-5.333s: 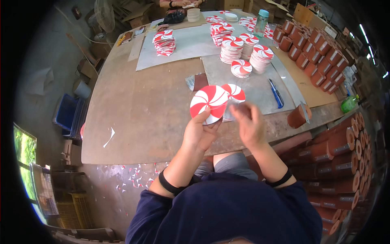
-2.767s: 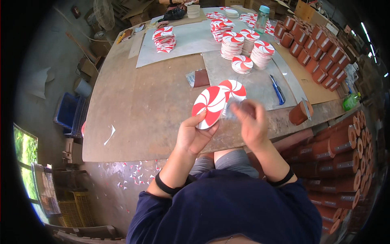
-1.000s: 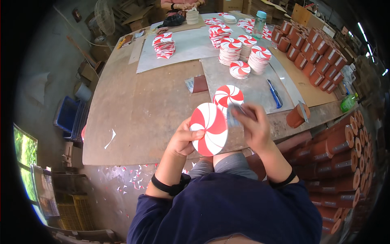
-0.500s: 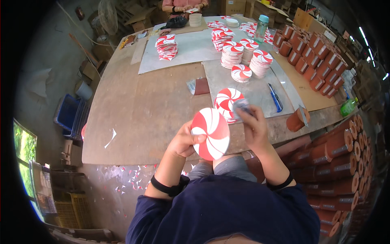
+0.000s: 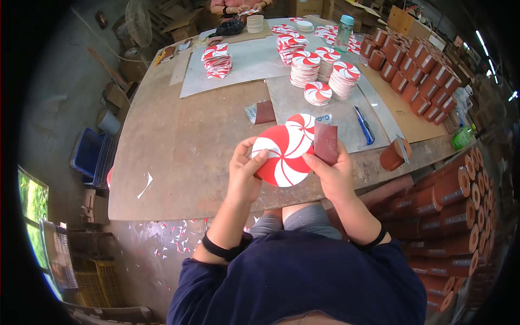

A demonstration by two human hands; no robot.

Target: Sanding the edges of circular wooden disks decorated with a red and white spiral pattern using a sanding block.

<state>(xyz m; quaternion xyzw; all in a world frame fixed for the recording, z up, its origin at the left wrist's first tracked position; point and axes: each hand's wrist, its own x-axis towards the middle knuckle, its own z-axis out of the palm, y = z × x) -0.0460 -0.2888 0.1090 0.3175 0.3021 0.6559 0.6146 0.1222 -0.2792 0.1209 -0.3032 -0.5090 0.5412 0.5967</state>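
A round disc (image 5: pixel 281 165) with a red and white swirl is held above the table's near edge. My left hand (image 5: pixel 244 169) grips its left rim, thumb on the printed face. At the right rim is my right hand (image 5: pixel 335 176), its thumb touching the disc and its fingers holding a brown-red piece of sandpaper (image 5: pixel 326 143). Partly hidden behind the held disc is another swirl disc (image 5: pixel 301 121) on the table. A second sandpaper piece (image 5: pixel 265 112) lies farther back, beside a bluish-white printed scrap.
Swirl-disc stacks (image 5: pixel 305 67) stand toward the back right, and a pile of swirl pieces (image 5: pixel 217 60) at the back left. A blue utility knife (image 5: pixel 364 127), a brown cylinder (image 5: pixel 392 155) and a bottle (image 5: pixel 344 35) are on the right. Another person's hands (image 5: pixel 246 11) work at the far end.
The disc has been raised a little and turned. My right hand has come from the discs behind to its right rim, and the sandpaper now shows its brown-red face.
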